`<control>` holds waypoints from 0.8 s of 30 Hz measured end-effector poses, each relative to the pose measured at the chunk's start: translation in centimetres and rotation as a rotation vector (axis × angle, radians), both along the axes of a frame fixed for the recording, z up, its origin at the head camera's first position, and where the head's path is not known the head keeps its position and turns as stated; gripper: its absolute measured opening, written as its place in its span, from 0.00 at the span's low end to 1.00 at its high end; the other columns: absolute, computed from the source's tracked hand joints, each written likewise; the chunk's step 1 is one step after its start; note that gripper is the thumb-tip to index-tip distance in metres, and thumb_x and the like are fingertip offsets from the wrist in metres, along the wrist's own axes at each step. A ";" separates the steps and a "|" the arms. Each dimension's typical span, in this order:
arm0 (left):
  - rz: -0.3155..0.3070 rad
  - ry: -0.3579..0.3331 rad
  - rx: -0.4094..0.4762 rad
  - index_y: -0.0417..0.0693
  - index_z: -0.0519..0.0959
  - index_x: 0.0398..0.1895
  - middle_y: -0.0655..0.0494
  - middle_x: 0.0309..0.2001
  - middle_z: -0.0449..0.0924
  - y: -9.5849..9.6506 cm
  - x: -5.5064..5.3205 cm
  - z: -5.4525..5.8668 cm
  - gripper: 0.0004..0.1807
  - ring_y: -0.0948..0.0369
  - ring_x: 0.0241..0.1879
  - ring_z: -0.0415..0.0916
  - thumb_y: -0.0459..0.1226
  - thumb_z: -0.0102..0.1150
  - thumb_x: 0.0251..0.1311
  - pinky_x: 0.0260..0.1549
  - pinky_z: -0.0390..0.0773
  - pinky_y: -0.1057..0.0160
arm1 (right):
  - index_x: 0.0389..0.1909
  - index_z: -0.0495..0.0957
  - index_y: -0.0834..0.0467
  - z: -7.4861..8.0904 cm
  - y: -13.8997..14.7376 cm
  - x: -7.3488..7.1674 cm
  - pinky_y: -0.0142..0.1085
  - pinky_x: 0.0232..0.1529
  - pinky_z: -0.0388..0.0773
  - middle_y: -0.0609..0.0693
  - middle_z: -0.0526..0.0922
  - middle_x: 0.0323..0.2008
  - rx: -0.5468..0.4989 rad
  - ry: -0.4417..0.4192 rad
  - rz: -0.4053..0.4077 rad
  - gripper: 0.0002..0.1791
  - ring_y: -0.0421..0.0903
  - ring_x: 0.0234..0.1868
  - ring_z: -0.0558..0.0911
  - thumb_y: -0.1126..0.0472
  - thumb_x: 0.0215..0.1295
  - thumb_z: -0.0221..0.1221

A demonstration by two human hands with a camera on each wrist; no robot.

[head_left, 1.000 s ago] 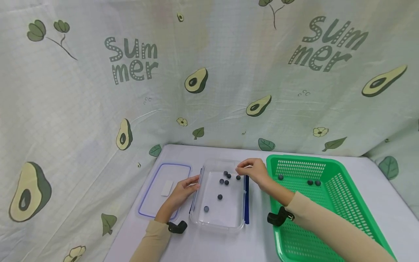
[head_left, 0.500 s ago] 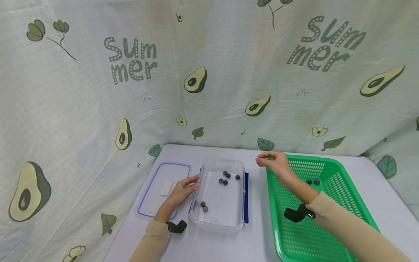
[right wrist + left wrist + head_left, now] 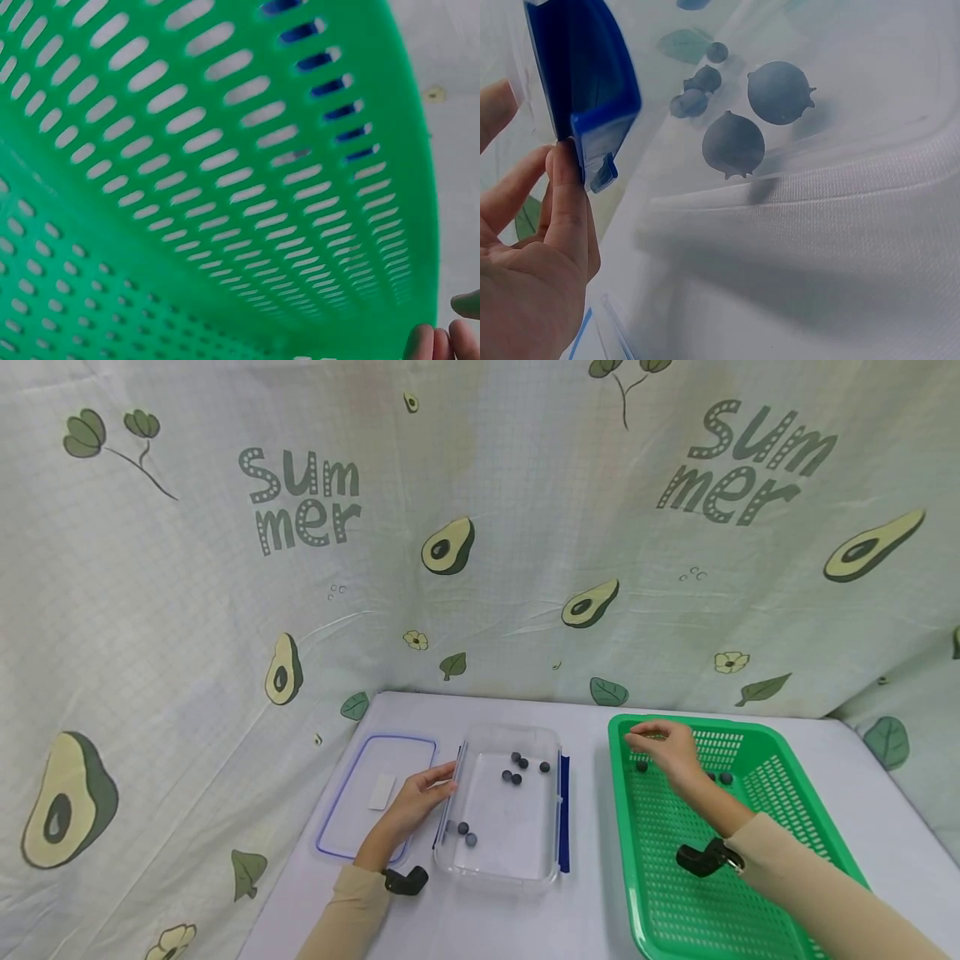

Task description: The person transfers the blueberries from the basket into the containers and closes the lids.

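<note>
In the head view a clear plastic container (image 3: 510, 868) holds several blueberries (image 3: 544, 767), some at its far end and others at the near left corner. My left hand (image 3: 412, 802) touches the container's left side. The left wrist view shows its fingertips against a blue flap latch (image 3: 607, 82), the thumb held apart. My right hand (image 3: 670, 750) hovers over the far left part of a green basket (image 3: 633, 893). Its thumb and fingers are bent towards each other, with nothing visible between them. Near it in the basket lie a blueberry (image 3: 642, 767) and another blueberry (image 3: 726, 778), farther right.
A clear lid with a blue seal (image 3: 352, 777) lies flat on the white tabletop (image 3: 585, 910), left of the container. A second blue latch (image 3: 564, 814) hangs along the container's right side. Behind the table rises a printed curtain (image 3: 510, 635).
My right hand has moved right, from over the container's far right corner to over the basket. A blueberry has rolled to the container's near left corner. My left hand has stayed put.
</note>
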State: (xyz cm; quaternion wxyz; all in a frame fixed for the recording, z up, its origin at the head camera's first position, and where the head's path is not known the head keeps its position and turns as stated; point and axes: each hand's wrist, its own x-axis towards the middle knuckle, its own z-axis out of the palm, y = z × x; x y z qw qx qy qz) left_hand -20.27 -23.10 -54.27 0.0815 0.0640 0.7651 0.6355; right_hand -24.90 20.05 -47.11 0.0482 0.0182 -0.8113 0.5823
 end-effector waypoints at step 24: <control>0.021 -0.010 0.001 0.43 0.70 0.70 0.46 0.64 0.73 0.0 0.0 -0.2 0.29 0.51 0.64 0.69 0.40 0.62 0.67 0.64 0.67 0.54 | 0.37 0.83 0.71 -7.0 2.7 -0.8 0.26 0.27 0.74 0.62 0.86 0.32 0.315 0.077 -0.199 0.15 0.42 0.29 0.81 0.63 0.56 0.72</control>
